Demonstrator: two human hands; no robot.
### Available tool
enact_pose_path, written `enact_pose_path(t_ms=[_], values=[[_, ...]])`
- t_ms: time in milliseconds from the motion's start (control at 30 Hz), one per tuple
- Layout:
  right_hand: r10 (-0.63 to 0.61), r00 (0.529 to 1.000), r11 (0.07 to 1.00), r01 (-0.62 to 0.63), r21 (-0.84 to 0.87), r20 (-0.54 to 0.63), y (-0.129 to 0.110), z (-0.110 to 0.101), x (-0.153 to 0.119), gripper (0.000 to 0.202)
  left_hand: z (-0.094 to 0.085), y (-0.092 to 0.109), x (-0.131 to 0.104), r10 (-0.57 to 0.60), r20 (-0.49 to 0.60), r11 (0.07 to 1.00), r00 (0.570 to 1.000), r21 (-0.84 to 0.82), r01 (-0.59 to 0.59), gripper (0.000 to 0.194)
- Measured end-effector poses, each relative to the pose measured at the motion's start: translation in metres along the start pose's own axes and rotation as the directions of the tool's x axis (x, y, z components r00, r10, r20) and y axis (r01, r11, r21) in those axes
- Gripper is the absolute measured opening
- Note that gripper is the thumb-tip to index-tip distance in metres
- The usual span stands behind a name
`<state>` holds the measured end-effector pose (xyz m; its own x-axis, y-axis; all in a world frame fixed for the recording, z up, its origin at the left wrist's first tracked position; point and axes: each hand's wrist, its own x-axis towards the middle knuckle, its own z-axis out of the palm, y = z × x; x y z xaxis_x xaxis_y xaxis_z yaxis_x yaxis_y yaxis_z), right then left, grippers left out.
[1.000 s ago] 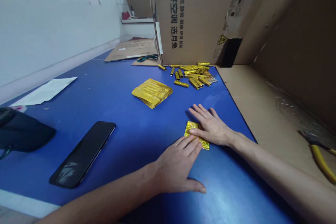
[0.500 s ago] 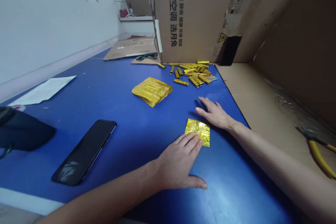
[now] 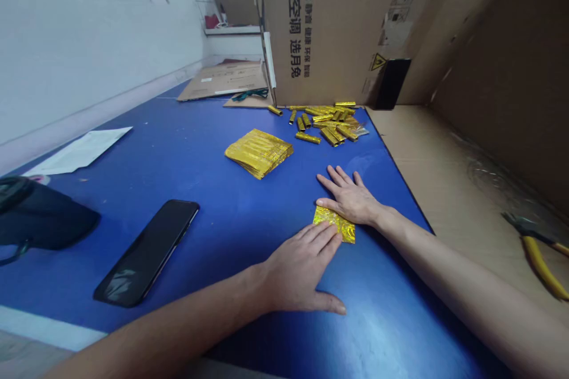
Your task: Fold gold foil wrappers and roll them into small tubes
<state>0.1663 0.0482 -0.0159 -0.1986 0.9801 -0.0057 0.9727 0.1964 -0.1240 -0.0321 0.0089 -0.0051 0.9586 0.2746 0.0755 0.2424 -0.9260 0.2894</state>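
Observation:
A small square of gold foil paper (image 3: 344,229) lies flat on the blue tabletop (image 3: 249,219). My left hand (image 3: 304,269) rests on its near left part, fingers stretched out and thumb spread. Across the far edge of the square lies my right hand (image 3: 350,196), palm down with the fingers fanned over the table. Neither hand grips anything; parts of the square are hidden under both. Farther off sits a stack of gold foil sheets (image 3: 259,153). Behind it, several rolled gold foil tubes (image 3: 331,133) are piled near the cardboard box.
A black phone (image 3: 146,253) and a dark mug (image 3: 44,213) stand on the left. White paper (image 3: 80,153) lies beyond them. A large cardboard box (image 3: 333,23) rises at the back. Yellow-handled pliers (image 3: 540,260) rest on cardboard at the right.
My right hand has come down and slightly left, from above the table beside the square onto its far edge, fingers spread wider. My left hand stays on the square.

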Motion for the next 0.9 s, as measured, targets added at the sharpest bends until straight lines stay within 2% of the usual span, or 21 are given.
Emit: enact_pose_path(t_ms=[200,467,667,800,900], values=[[0.015,1.000,1.000,-0.015,-0.017,0.008,-0.002,0.001,0.000,0.075,-0.002,-0.005,-0.006,0.032,0.016,0.999,0.999,0.029,-0.033,0.085],[0.011,1.000,1.000,-0.011,-0.002,0.001,-0.002,0.001,0.000,0.075,-0.001,0.008,-0.004,0.016,0.022,0.999,1.000,0.046,-0.017,0.089],[0.012,1.000,1.000,-0.012,-0.001,0.009,-0.001,0.001,0.000,0.075,-0.006,0.019,0.007,-0.023,-0.046,0.997,0.999,0.066,0.026,0.092],[0.017,1.000,1.000,-0.017,-0.005,0.007,-0.002,0.001,0.000,0.075,-0.003,0.021,0.015,0.034,-0.034,0.994,0.999,0.103,-0.031,0.087],[0.016,1.000,1.000,-0.016,-0.005,0.006,-0.002,0.002,0.000,0.075,0.002,0.019,0.016,0.019,-0.017,0.997,1.000,0.079,-0.017,0.089]])
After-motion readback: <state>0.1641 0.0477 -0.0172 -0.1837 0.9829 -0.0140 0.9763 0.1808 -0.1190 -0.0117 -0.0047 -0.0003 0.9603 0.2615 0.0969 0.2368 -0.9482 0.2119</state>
